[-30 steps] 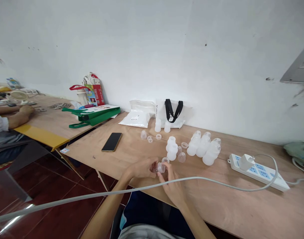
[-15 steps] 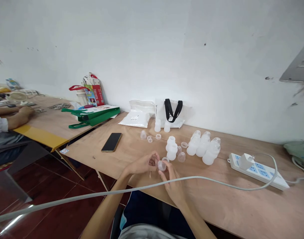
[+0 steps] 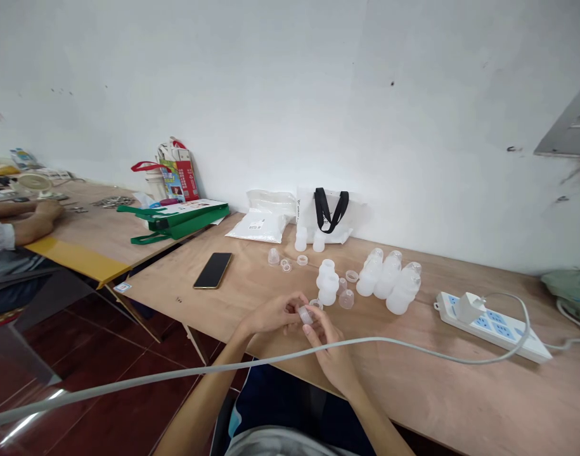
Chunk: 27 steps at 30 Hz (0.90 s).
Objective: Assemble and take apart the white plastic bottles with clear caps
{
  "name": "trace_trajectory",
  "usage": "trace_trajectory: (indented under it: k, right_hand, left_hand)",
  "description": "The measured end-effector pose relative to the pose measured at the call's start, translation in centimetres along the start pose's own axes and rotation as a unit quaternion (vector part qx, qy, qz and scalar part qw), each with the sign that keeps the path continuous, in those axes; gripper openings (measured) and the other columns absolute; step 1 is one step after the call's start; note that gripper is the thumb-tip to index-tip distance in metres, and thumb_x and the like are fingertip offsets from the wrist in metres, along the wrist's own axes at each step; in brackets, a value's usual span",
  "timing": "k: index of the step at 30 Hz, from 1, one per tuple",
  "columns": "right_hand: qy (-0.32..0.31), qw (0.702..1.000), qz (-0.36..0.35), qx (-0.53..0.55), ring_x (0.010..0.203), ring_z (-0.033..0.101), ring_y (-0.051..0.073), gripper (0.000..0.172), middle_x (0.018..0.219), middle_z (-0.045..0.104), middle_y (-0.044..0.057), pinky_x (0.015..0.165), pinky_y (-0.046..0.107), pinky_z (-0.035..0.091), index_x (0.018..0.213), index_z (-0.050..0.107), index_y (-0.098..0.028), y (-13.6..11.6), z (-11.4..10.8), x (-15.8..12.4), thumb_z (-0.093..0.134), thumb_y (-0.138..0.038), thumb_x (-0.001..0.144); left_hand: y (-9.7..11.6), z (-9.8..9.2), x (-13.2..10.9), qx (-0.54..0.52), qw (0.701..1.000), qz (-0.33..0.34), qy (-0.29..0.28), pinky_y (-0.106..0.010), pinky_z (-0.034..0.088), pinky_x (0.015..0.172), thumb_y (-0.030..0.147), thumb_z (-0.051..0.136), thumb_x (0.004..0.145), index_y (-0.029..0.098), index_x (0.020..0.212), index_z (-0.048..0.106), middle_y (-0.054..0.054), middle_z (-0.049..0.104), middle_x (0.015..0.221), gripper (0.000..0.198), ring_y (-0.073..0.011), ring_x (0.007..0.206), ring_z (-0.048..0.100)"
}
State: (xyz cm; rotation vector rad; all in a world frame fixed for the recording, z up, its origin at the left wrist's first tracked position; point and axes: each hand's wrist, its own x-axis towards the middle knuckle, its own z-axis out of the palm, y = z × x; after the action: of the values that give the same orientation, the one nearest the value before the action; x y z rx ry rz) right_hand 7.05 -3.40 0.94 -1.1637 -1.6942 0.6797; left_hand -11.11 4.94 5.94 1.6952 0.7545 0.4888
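Over the front part of the table, a small translucent plastic ring (image 3: 305, 315) is held between both hands. My right hand (image 3: 331, 347) pinches it with thumb and fingers. My left hand (image 3: 275, 315) is closed at its left side, fingertips against it; whether a further small part is in these fingers is hidden. Just behind lie another ring (image 3: 317, 304), a clear domed cap (image 3: 347, 299) and open milky baby bottles (image 3: 328, 292). Farther left are a domed cap (image 3: 273, 256), a loose ring (image 3: 302, 260) and small ring-like parts (image 3: 285, 265).
Capped bottles (image 3: 398, 294) stand to the right, near a power strip (image 3: 494, 323). Its grey cable (image 3: 366, 340) crosses in front of my forearms. A phone (image 3: 213, 270) lies left; white bags (image 3: 261, 225) lean at the wall. Another person's arm (image 3: 37, 221) rests on the neighbouring table.
My left fingers have moved in to the ring, and the ring has turned from facing me to being more edge-on. The bottles and loose parts stay where they were.
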Motion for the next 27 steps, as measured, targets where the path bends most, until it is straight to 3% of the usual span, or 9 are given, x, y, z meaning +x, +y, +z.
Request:
trace_trajectory:
  k: [4, 8, 13, 17, 23, 27]
  right_hand:
    - [-0.001, 1.000, 0.007, -0.007, 0.094, 0.072, 0.020, 0.038, 0.111, 0.074, 0.004, 0.078, 0.031, 0.058, 0.141, 0.053, -0.030, 0.0, -0.1, 0.0, 0.042, -0.041, 0.105]
    - [0.022, 0.999, -0.008, -0.022, 0.096, 0.071, 0.020, 0.038, 0.121, 0.072, 0.006, 0.085, 0.033, 0.056, 0.139, 0.055, -0.028, 0.3, 0.1, 0.0, 0.042, -0.036, 0.104]
    - [0.033, 0.999, 0.005, -0.027, 0.073, 0.066, 0.018, 0.039, 0.108, 0.074, 0.005, 0.070, 0.029, 0.053, 0.138, 0.056, -0.025, 0.5, 0.2, 0.0, 0.046, -0.033, 0.101]
    - [0.021, 1.000, 0.015, 0.003, 0.069, 0.064, 0.017, 0.036, 0.100, 0.074, 0.004, 0.067, 0.028, 0.051, 0.133, 0.058, -0.025, 0.1, 0.0, 0.2, 0.051, -0.035, 0.099]
    - [0.006, 0.996, 0.047, 0.080, 0.076, 0.067, 0.019, 0.034, 0.106, 0.073, 0.005, 0.070, 0.030, 0.052, 0.129, 0.059, -0.025, 0.2, 0.0, 0.3, 0.051, -0.038, 0.099]
    - [0.029, 0.992, 0.074, 0.098, 0.073, 0.066, 0.020, 0.034, 0.097, 0.073, 0.005, 0.070, 0.031, 0.052, 0.125, 0.062, -0.024, 0.8, 0.1, 0.4, 0.053, -0.041, 0.097]
  left_hand:
    - [0.2, 0.3, -0.1, 0.069, 0.997, -0.009, 0.015, -0.018, 0.045, 0.049, 0.046, 0.065, 0.087, 0.018, 0.097, 0.060, 0.001, 0.056, 0.080, 0.031, -0.0139, 0.074, 0.055]
    - [0.4, 0.9, 0.0, 0.125, 0.992, 0.001, 0.013, -0.021, 0.044, 0.050, 0.043, 0.061, 0.088, 0.017, 0.093, 0.062, 0.000, 0.057, 0.079, 0.027, -0.0149, 0.072, 0.054]
    - [0.8, 1.2, -0.1, 0.191, 0.981, 0.010, 0.038, -0.023, 0.043, 0.059, 0.043, 0.058, 0.090, 0.017, 0.090, 0.063, -0.001, 0.059, 0.078, 0.027, -0.0150, 0.072, 0.054]
    - [1.3, 1.1, -0.5, 0.234, 0.971, 0.011, 0.047, -0.024, 0.041, 0.061, 0.044, 0.054, 0.092, 0.017, 0.086, 0.061, 0.000, 0.058, 0.077, 0.028, -0.0144, 0.070, 0.052]
    - [1.3, 1.1, -1.0, 0.206, 0.978, 0.015, -0.008, -0.025, 0.044, 0.060, 0.051, 0.047, 0.098, 0.020, 0.097, 0.057, -0.001, 0.060, 0.085, 0.033, -0.0149, 0.071, 0.056]
    - [1.4, 1.0, -1.4, 0.147, 0.987, 0.003, -0.058, -0.026, 0.048, 0.060, 0.061, 0.045, 0.098, 0.020, 0.103, 0.054, -0.002, 0.062, 0.090, 0.043, -0.0160, 0.073, 0.059]
